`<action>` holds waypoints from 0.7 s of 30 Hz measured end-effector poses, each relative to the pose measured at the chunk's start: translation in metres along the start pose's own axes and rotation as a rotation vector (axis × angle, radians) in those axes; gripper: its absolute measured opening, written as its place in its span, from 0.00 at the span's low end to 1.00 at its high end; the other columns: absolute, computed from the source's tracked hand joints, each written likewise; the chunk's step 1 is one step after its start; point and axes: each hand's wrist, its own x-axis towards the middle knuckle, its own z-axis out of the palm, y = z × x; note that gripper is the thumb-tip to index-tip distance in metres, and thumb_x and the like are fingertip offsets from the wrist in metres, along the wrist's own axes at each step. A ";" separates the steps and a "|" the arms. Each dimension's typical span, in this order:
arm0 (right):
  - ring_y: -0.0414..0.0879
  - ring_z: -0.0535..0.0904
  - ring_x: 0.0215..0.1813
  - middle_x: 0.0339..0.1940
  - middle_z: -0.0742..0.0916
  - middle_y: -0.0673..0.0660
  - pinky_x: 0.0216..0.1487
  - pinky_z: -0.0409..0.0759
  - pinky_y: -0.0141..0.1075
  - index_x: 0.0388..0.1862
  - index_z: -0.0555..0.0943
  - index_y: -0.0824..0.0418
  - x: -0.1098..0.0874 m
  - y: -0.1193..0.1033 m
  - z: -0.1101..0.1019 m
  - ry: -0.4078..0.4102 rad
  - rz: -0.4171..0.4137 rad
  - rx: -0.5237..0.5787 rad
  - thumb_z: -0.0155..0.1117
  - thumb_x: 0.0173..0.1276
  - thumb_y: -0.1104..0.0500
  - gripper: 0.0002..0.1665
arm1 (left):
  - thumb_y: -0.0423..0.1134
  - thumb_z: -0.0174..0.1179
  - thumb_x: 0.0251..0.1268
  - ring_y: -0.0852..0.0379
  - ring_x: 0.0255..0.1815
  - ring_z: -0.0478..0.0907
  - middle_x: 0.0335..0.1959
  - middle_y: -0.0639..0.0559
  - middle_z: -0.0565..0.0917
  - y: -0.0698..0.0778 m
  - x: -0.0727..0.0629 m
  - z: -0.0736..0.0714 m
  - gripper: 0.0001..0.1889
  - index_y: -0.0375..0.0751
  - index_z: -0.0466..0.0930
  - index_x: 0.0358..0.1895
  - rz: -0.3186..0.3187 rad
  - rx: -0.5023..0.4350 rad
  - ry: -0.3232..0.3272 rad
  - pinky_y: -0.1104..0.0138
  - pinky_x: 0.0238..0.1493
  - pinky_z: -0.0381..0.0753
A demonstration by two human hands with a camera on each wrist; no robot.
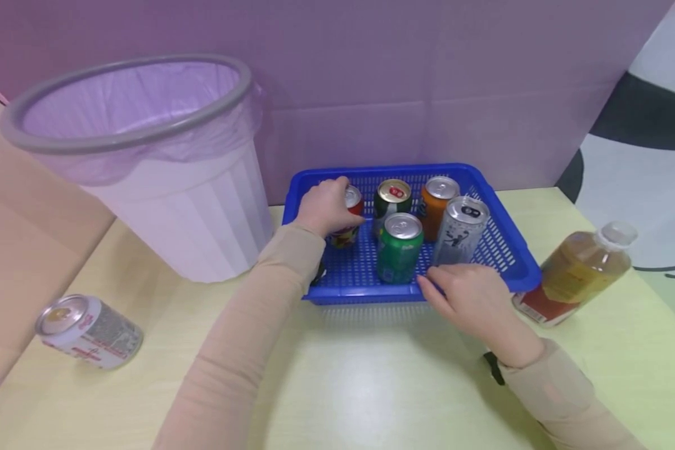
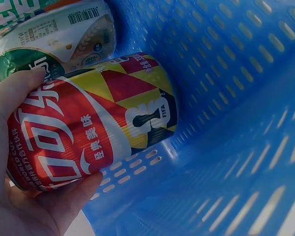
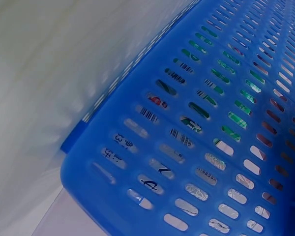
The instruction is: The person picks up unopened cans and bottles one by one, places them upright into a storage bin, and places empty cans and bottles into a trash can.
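Observation:
My left hand [image 1: 329, 209] reaches into the left side of a blue plastic basket [image 1: 365, 292] and grips a red cola can [image 2: 64, 132] around its upper part, thumb on one side and fingers on the other. In the left wrist view, the can's yellow and black lower end is near the basket wall. At the front right rim, my right hand [image 1: 469, 300] holds the basket edge. Around them inside stand a green can [image 1: 399, 253], a dark can with a gold top [image 1: 392, 199], an orange can [image 1: 432, 209] and a silver can [image 1: 460, 234].
A white trash bin [image 1: 197, 212] with a liner and grey rim stands left of the basket. A white and silver can [image 1: 90, 331] lies tilted on the table [image 1: 360, 387] at left. A bottle of amber drink [image 1: 576, 275] stands close to the basket's right side.

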 end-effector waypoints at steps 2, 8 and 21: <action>0.36 0.58 0.14 0.10 0.65 0.43 0.16 0.56 0.29 0.11 0.63 0.51 0.000 0.000 0.000 -0.001 -0.001 0.000 0.35 0.74 0.43 0.30 | 0.56 0.71 0.45 0.49 0.46 0.78 0.48 0.44 0.81 0.000 0.000 0.000 0.39 0.39 0.69 0.60 -0.005 -0.018 -0.001 0.57 0.50 0.78; 0.36 0.58 0.14 0.10 0.65 0.43 0.16 0.56 0.30 0.11 0.63 0.51 0.001 0.000 0.000 -0.003 -0.001 -0.002 0.34 0.75 0.43 0.31 | 0.54 0.71 0.46 0.50 0.47 0.78 0.48 0.45 0.81 0.000 0.000 0.001 0.38 0.38 0.69 0.59 -0.024 -0.066 -0.001 0.59 0.51 0.77; 0.36 0.58 0.13 0.09 0.65 0.43 0.16 0.56 0.29 0.11 0.63 0.51 0.001 0.000 0.000 -0.007 0.005 0.001 0.33 0.75 0.42 0.31 | 0.51 0.70 0.49 0.47 0.54 0.74 0.53 0.42 0.76 -0.001 0.004 0.002 0.39 0.39 0.66 0.63 -0.013 -0.090 -0.029 0.57 0.57 0.74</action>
